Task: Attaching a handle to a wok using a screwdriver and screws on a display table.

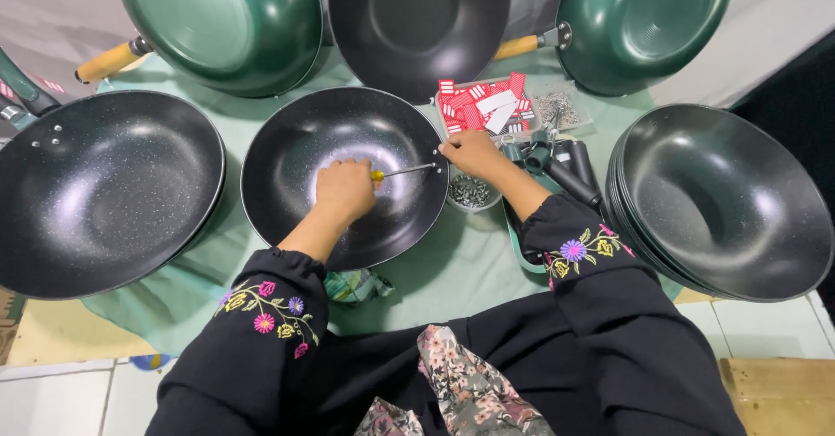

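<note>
Head view: left hand fisted around yellow-handled screwdriver, shaft lying horizontal, tip toward the black wok's right rim, where right hand pinches, probably a screw.

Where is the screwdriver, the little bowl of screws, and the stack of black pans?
screwdriver [407,171], head view, on its metal shaft.
bowl of screws [470,192], head view, on the screws inside.
stack of black pans [722,201], head view, inside the top pan.

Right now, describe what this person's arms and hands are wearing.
Both hands, left and right, are bare: no gloves, and no rings or watch that show. Each arm wears a long black sleeve gathered at the cuff, left sleeve and right sleeve, both embroidered near the cuff with pink, purple and yellow flowers on green stems.
</note>
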